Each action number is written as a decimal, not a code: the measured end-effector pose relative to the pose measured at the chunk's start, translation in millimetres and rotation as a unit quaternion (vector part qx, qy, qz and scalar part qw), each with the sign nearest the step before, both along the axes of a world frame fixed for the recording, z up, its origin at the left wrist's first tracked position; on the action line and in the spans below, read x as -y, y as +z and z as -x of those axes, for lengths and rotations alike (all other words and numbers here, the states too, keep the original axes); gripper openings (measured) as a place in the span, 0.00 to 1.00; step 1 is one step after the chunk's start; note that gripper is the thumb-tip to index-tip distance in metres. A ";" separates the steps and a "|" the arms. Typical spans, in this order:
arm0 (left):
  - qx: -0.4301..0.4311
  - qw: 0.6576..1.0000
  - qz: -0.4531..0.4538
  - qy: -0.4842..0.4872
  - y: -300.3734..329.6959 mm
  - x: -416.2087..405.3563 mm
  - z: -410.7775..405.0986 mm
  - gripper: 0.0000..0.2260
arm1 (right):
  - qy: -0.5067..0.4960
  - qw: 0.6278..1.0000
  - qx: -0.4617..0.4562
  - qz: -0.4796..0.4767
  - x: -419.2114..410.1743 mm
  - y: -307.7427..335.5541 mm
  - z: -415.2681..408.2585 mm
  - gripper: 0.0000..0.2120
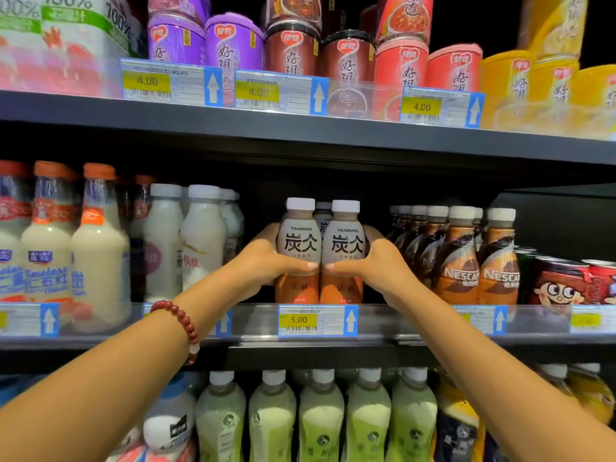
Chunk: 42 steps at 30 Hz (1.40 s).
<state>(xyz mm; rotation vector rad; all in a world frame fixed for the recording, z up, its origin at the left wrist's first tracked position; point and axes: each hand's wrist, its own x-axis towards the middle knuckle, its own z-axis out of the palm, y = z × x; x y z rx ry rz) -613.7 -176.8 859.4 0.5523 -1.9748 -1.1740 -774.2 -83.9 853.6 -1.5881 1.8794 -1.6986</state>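
Two TANBING bottles with white caps and grey-and-orange labels stand side by side at the front of the middle shelf [253,348]. My left hand [263,261] grips the left bottle [299,238], thumb across its label. My right hand [380,265] grips the right bottle [345,240] the same way. The two thumbs nearly meet between the bottles. A third bottle of the same kind [322,215] shows behind them. A red bead bracelet [181,323] is on my left wrist.
Nescafe bottles [463,261] crowd the right, white milk bottles [186,241] the left. A yellow 5.00 price tag [316,320] hangs on the shelf rail below the held bottles. Porridge cups [233,41] line the upper shelf; green drink bottles [320,418] fill the lower one.
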 end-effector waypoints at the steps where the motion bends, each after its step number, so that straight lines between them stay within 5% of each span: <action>1: 0.002 1.000 -0.004 -0.002 0.3 -0.9 0.0 0.25 | -0.001 1.000 -0.003 -0.006 -0.2 -0.6 -0.2 0.25; 10: 0.008 0.999 0.038 0.018 1.2 -5.6 -4.3 0.27 | -0.007 0.999 -0.018 -0.026 -5.4 2.1 -9.2 0.21; 13: 0.083 0.986 0.121 0.084 2.8 -9.7 -7.6 0.25 | -0.019 0.997 -0.041 -0.056 -10.4 3.3 -11.5 0.23; 17: 0.141 0.929 0.261 0.222 -9.9 -26.6 -20.2 0.30 | -0.182 0.952 -0.242 -0.044 -35.4 -6.6 -18.8 0.21; 21: 0.152 0.870 0.403 0.241 -18.6 -48.2 -28.2 0.15 | -0.188 0.893 -0.409 -0.022 -50.3 -27.4 -30.3 0.09; 24: 0.224 0.869 0.402 0.183 -13.3 -53.8 -21.4 0.09 | -0.151 0.894 -0.417 -0.063 -46.3 -25.1 -30.7 0.11; 42: 0.411 0.827 0.360 0.133 7.5 -0.5 25.4 0.14 | -0.060 0.875 -0.416 -0.238 17.2 8.5 -8.1 0.13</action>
